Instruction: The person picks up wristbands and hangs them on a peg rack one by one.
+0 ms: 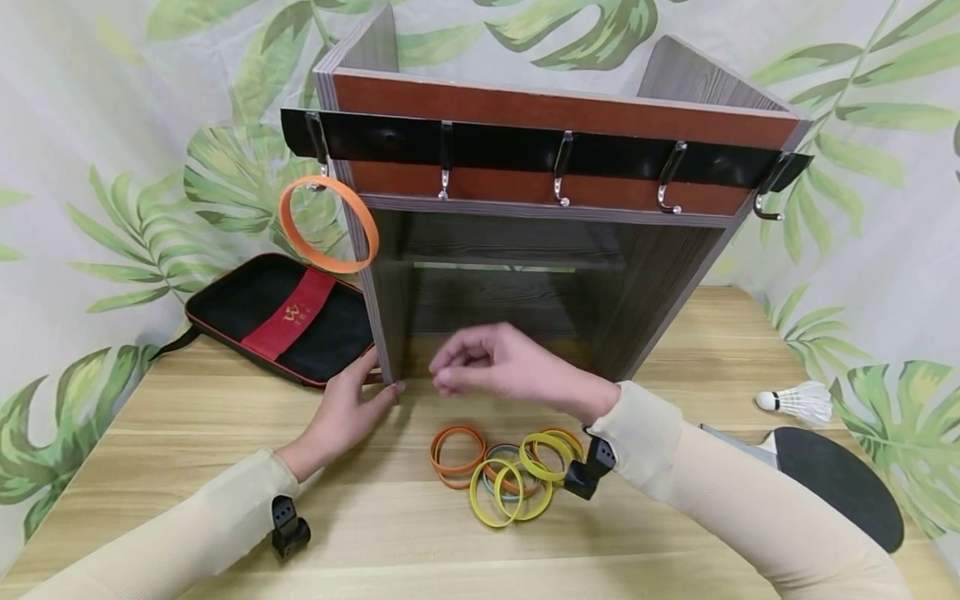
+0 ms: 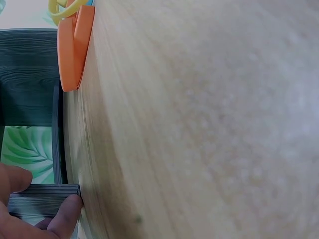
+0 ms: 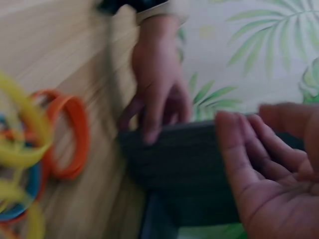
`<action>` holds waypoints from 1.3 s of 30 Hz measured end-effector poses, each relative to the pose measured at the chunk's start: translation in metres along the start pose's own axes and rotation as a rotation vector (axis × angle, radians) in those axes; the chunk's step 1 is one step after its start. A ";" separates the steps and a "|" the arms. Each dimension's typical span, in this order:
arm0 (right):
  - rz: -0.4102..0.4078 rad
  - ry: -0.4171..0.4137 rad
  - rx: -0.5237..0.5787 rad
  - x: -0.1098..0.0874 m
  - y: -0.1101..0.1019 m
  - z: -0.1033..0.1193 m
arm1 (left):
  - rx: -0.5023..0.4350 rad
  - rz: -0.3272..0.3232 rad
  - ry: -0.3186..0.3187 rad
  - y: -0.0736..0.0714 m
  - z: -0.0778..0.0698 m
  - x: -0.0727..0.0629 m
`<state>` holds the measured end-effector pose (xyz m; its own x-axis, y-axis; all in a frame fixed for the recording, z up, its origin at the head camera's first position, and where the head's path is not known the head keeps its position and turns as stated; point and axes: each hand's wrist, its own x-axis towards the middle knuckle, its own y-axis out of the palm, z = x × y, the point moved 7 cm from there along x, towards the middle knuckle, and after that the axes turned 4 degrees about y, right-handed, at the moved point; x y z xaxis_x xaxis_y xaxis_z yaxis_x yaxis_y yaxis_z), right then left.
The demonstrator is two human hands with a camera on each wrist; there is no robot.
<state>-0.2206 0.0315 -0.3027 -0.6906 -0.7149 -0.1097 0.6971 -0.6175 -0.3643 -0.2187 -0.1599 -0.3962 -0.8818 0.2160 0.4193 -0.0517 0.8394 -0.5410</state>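
Observation:
A grey wood-grain rack (image 1: 393,292) stands on the table, a black hook rail (image 1: 502,150) across its brown front. My left hand (image 1: 348,417) grips the foot of its left side panel, thumb and fingers on either side of the board (image 2: 45,191), as the left wrist view shows. In front of the rack opening hangs my right hand (image 1: 498,367), raised with loosely curled fingers and nothing in them. An orange ring (image 1: 367,225) hangs from the leftmost hook. Below the right hand lie several loose rings, among them an orange ring (image 1: 433,457) and a yellow ring (image 1: 474,500).
Behind the left hand, a black case (image 1: 232,292) with a red band leans near the rack's left side. At the right lie a white shuttlecock (image 1: 806,402) and a black table tennis bat (image 1: 840,483), partly behind my right sleeve. A leaf-patterned cloth (image 1: 885,250) hangs behind the table.

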 end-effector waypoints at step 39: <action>0.377 0.123 -0.518 -0.032 0.026 -0.073 | -0.012 0.014 -0.035 0.000 0.000 0.001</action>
<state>-0.1944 0.0625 -0.3762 -0.4553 -0.7897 -0.4112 0.7339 -0.0714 -0.6755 -0.2194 -0.1602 -0.3959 -0.8985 0.2105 0.3853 -0.0332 0.8425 -0.5377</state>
